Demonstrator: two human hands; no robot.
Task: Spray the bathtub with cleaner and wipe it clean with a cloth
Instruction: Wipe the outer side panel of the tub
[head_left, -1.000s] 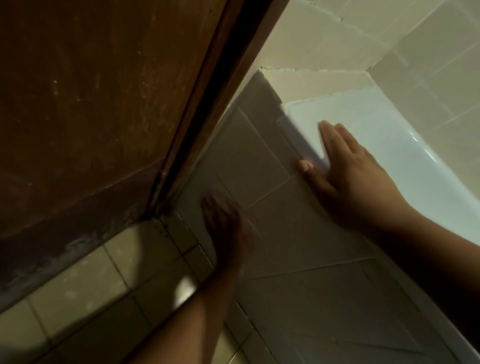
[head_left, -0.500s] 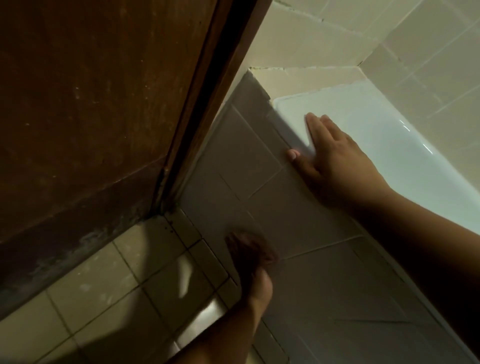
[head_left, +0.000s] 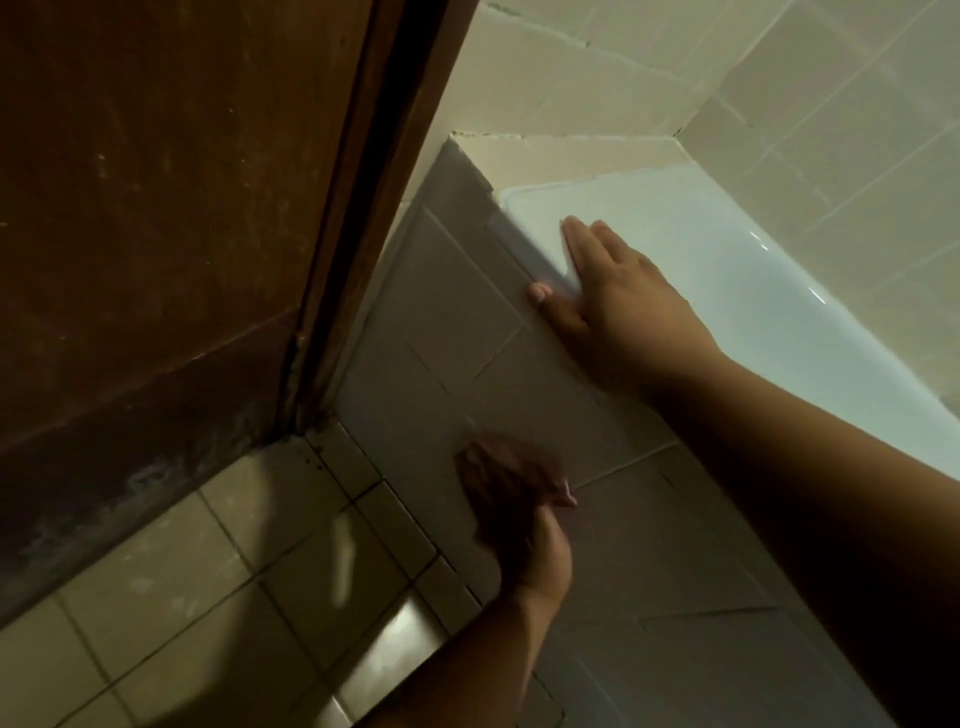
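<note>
Bathtub (head_left: 727, 249), white, smooth and glossy with a rounded corner, lay directly under the fingers (head_left: 582, 244) of the right hand (head_left: 623, 312). They were straight and pressed close together flat on its rim, while the thumb (head_left: 543, 293) splayed down onto the matte grey tiled panel (head_left: 441, 322) below. The left hand (head_left: 514, 499) was lower against that panel, too blurred to tell how its fingers lay or whether they held anything. No cloth, spray bottle or foam showed, so by my judgement neither spraying nor wiping looked done, and the whole job remained.
</note>
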